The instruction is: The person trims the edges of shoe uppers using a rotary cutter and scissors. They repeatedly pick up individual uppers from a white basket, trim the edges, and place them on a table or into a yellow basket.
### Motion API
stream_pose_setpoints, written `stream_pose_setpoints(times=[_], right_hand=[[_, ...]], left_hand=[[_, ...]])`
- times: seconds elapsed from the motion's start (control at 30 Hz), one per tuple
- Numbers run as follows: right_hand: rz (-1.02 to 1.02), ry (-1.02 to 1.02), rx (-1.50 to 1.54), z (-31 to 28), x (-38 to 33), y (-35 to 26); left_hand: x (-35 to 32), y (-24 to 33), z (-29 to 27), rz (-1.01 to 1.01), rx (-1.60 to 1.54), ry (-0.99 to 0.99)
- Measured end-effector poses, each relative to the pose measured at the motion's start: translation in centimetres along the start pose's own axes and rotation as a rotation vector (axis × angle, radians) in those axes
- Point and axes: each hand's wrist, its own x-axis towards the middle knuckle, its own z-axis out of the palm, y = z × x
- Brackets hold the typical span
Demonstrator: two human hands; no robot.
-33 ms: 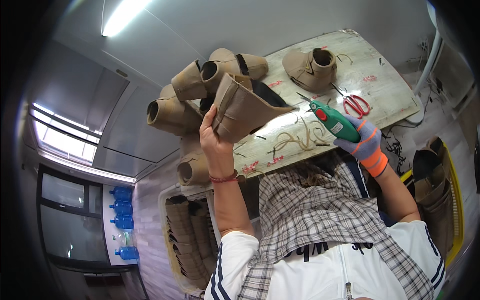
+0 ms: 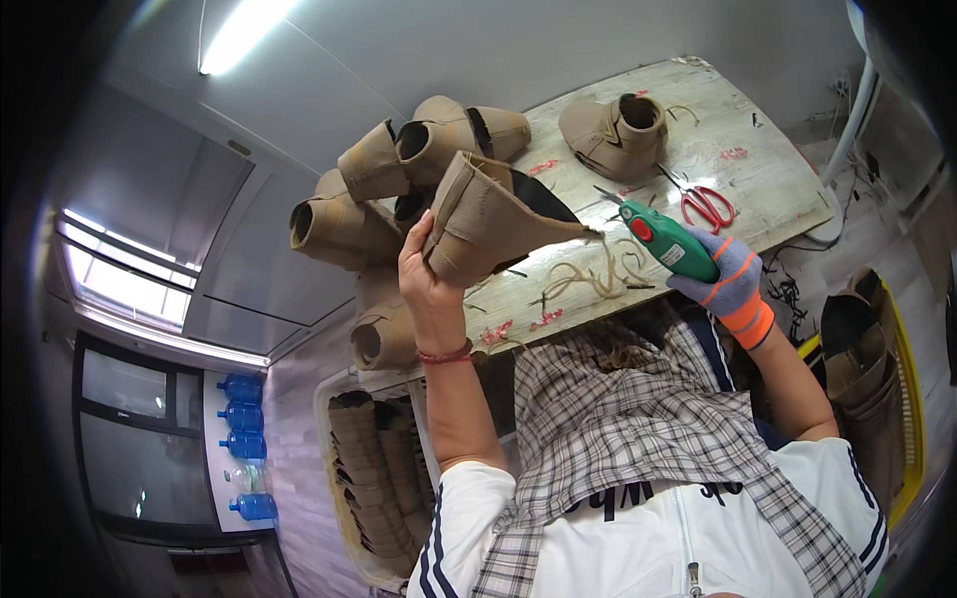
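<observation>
My bare left hand (image 2: 429, 267) grips a tan shoe upper (image 2: 478, 224) by its left side, holding it up over the table's near edge. The upper's pointed end reaches right, with its black lining showing. In my right hand (image 2: 730, 284), in a grey and orange glove, is a green handheld electric cutter (image 2: 678, 251) with a red button. Its metal tip points up and left, close to the upper's pointed end; whether they touch I cannot tell. Red-handled scissors (image 2: 707, 208) lie just beyond the cutter. Another tan upper (image 2: 603, 149) stands behind them.
More uppers (image 2: 377, 164) are heaped at the table's left end. Tan trimmed strips (image 2: 588, 284) litter the worn white table (image 2: 768, 194). A pale crate (image 2: 334, 448) of stacked uppers stands at the lower left, a yellow basket (image 2: 911, 399) of uppers at the right.
The upper in my left hand has tilted slightly, its pointed end shifting down and right toward the cutter. My right hand has stayed nearly still.
</observation>
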Motion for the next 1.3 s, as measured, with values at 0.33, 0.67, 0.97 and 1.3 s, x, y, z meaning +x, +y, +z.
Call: stream_pose_setpoints(times=[0.33,0.67,0.97,1.3], right_hand=[[-0.052,-0.096,-0.12,-2.0,-1.9,1.7],[-0.15,-0.039,-0.034,-1.1,-1.0,0.3],[-0.143,-0.033,0.039,0.0,-0.6,-0.6],[0.245,-0.069,0.306,2.2,-1.5,-1.4]], left_hand=[[0.1,-2.0,-3.3,-0.094,-0.185,-0.06],[0.9,-2.6,-3.7,-0.177,-0.263,0.057],[1.2,-4.9,-2.8,-0.159,-0.159,0.044],[-0.7,-9.2,-1.6,0.212,0.368,-0.046]])
